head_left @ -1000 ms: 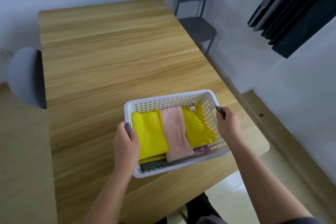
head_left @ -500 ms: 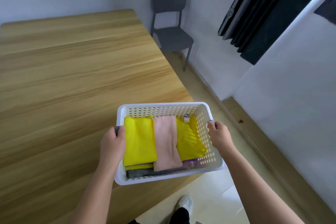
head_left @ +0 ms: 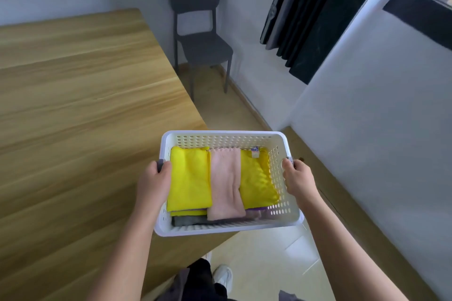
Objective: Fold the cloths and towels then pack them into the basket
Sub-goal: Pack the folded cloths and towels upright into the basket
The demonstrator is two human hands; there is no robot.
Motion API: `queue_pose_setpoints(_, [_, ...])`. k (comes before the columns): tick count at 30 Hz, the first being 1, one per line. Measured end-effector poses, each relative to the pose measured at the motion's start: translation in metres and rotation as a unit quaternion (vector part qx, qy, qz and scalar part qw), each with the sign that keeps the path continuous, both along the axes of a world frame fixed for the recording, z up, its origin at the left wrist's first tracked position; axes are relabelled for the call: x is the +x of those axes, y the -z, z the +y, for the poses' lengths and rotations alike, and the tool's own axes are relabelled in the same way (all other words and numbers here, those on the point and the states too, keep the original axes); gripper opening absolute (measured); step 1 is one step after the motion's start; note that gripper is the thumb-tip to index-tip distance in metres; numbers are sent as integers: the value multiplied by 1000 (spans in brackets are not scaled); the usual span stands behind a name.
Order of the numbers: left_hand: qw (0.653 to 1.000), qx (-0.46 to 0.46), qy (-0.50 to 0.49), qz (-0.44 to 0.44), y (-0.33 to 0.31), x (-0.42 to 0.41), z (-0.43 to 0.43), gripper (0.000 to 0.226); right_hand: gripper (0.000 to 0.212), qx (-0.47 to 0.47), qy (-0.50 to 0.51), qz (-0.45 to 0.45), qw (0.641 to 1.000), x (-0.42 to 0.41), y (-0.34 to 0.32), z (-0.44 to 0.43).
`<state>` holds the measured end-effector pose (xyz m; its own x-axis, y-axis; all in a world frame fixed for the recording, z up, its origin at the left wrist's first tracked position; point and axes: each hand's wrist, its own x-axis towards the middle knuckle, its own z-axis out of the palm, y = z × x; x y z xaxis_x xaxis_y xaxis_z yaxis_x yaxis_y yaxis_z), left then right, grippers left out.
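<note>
A plain room in a home, perhaps a dining room; long wooden table (head_left: 85, 105); dark plastic chair (head_left: 198, 32) by the wall; black curtains (head_left: 305, 19); tiled floor (head_left: 264, 264).

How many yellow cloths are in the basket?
2: left yellow cloth and right yellow cloth, either side of the pink cloth in the basket. More may hide underneath.
</note>
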<state>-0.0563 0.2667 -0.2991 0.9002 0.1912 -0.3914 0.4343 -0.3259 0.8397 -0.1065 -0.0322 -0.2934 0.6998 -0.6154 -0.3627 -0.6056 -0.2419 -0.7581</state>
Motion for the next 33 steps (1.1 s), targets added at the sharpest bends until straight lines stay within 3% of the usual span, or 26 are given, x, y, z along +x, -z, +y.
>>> queue_pose_setpoints(13, [996, 18, 84, -8, -9, 97, -146, 23, 28, 36, 97, -50, 993, 37, 14, -129])
queue_pose_setpoints(24, [1000, -4, -17, -8, 6, 120, -296, 21, 26, 12, 12, -20, 1000, 118, 0, -291])
queue_pose_setpoints(33, [995, 26, -93, -12, 12, 192, -318, 19, 27, 35, -45, 8, 998, 222, 10, -313])
